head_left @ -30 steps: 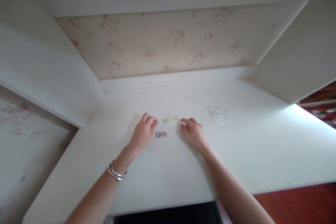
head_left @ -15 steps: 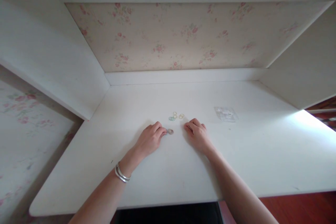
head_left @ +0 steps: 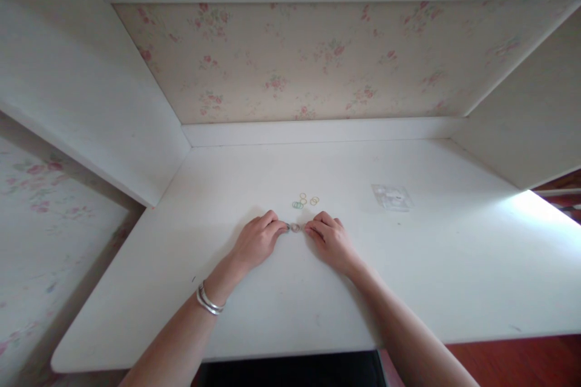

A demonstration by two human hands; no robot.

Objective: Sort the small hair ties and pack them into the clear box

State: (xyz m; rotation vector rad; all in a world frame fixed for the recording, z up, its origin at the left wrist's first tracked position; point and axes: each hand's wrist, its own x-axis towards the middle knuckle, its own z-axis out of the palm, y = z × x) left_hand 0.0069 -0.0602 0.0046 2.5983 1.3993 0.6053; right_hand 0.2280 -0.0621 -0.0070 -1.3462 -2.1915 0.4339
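Left hand (head_left: 256, 240), right hand (head_left: 330, 240) slightly apart, palms down, fingertips seemingly pinched beside small ring (head_left: 295, 228).

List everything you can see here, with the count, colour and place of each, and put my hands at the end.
Yellow rings: about four, yellow, beyond the hands
Green rings: several overlapping, exact count unclear, beside the yellow ones
Brownish-grey ring: one, between the hands
Blue-grey ring: one, partly hidden, at the left fingertips
Plastic case: one, clear, right side
Desk: one, white, under everything listed above
Wallpaper: cream with pink flowers, behind the desk
Dark object: one, black, below the near edge
Floor: red, lower right
Bracelet bands: apparently two, silver, left wrist
Left hand, right hand: one each, bare, at the rings
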